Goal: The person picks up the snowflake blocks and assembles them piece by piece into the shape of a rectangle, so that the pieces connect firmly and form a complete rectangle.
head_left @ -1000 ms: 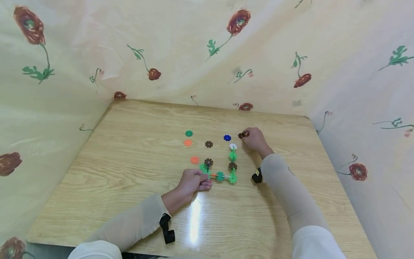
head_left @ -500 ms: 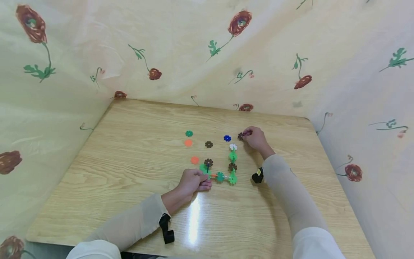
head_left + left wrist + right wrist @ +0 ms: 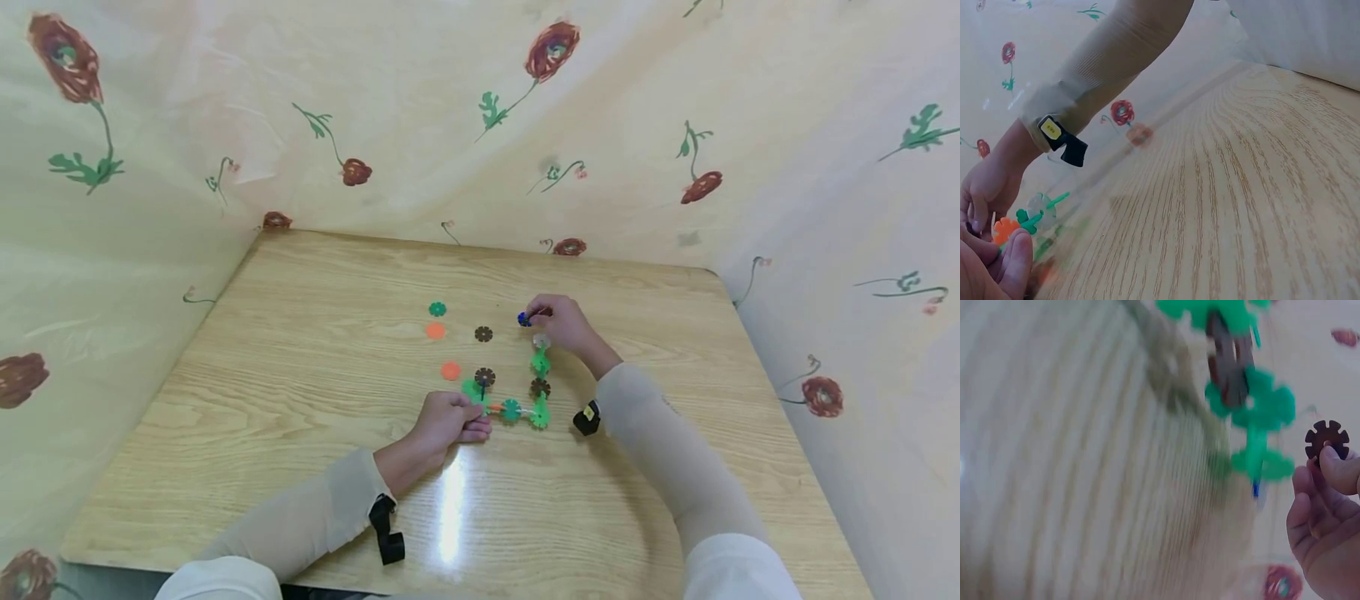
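Observation:
A chain of snowflake-shaped plastic pieces lies on the wooden table, bent in a U of green, brown, teal and orange. My left hand grips its left end, and in the left wrist view my curled fingers lie beside an orange piece. My right hand pinches a brown piece between thumb and fingers. It hovers at the chain's far right end, over the white piece and beside a loose blue piece.
Loose pieces lie beyond the chain: a dark green one, two orange ones and a brown one. Flowered cloth walls the table at the back and both sides.
My right hand has moved left with the brown piece, from right of the blue piece to just above it and the white chain end. My left hand has stayed put.

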`<action>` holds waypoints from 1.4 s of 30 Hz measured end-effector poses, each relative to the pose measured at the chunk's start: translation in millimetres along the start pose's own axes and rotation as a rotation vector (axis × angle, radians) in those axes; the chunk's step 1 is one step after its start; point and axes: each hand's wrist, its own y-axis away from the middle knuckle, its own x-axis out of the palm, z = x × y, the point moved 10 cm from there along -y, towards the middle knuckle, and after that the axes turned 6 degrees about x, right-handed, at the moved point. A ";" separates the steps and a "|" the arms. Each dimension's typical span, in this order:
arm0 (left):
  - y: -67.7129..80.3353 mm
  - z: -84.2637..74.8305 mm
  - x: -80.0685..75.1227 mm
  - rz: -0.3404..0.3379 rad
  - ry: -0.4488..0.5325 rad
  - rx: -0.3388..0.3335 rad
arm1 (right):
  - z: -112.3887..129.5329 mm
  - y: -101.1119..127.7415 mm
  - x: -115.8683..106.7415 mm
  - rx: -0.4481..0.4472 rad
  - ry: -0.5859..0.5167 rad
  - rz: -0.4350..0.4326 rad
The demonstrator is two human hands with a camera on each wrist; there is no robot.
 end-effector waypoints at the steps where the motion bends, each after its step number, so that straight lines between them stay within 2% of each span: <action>1: -0.2 -0.2 0.1 0.002 0.000 0.001 | 6.5 1.9 5.1 -0.023 0.010 0.015; 7: -0.7 1.3 1.2 0.027 -0.021 -0.005 | 43.2 16.3 36.1 -0.206 0.080 0.103; 13: 1.9 1.2 3.3 0.055 -0.042 -0.011 | 62.1 30.1 57.7 -0.336 0.147 0.168; 18: 0.8 2.4 3.1 0.059 -0.032 -0.016 | 64.7 37.4 65.5 -0.347 0.171 0.203; 25: 0.5 2.8 2.5 0.057 -0.034 -0.017 | 61.9 41.9 71.2 -0.344 0.136 0.228; 37: 1.7 -0.7 1.7 0.028 -0.042 -0.001 | 68.7 47.8 69.5 -0.428 0.131 0.173; 42: 3.1 2.4 0.9 0.010 -0.042 -0.011 | 69.6 49.0 71.6 -0.439 0.116 0.167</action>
